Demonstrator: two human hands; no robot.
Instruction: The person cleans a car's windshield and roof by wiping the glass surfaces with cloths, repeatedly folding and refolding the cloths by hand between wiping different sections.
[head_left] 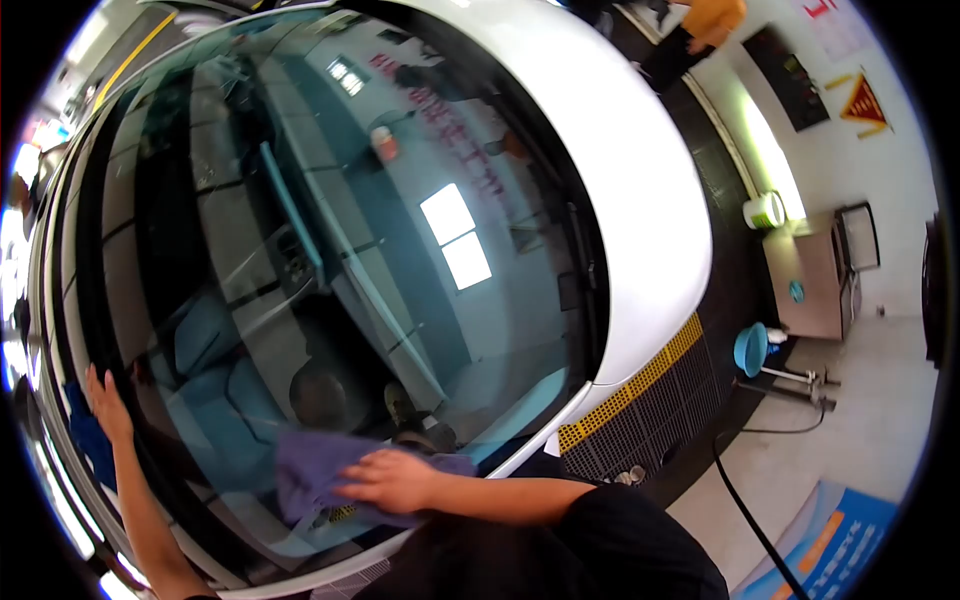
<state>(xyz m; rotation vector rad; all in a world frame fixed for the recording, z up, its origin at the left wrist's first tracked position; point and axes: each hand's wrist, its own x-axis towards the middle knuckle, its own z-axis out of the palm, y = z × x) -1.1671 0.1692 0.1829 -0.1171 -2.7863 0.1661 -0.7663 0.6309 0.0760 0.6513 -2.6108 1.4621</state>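
A purple cloth (310, 470) lies bunched against the lower part of the car's windshield (400, 300). My right hand (390, 481) presses on this cloth, fingers curled over it. At the left, my left hand (108, 405) rests with fingers stretched out near the roof edge, beside the dark glass border. A dark blue cloth (88, 440) lies on the roof just by that hand; whether the palm touches it I cannot tell. The white car hood (640, 200) curves away on the right of the glass.
Yellow and black floor grating (630, 410) runs beside the car. By the wall are a cabinet (805, 280), a green-white bucket (765, 211), a teal basin (750, 350) and a black hose (745, 500). Another person in yellow (705, 25) stands at the top right. A blue sign (830, 545) lies at lower right.
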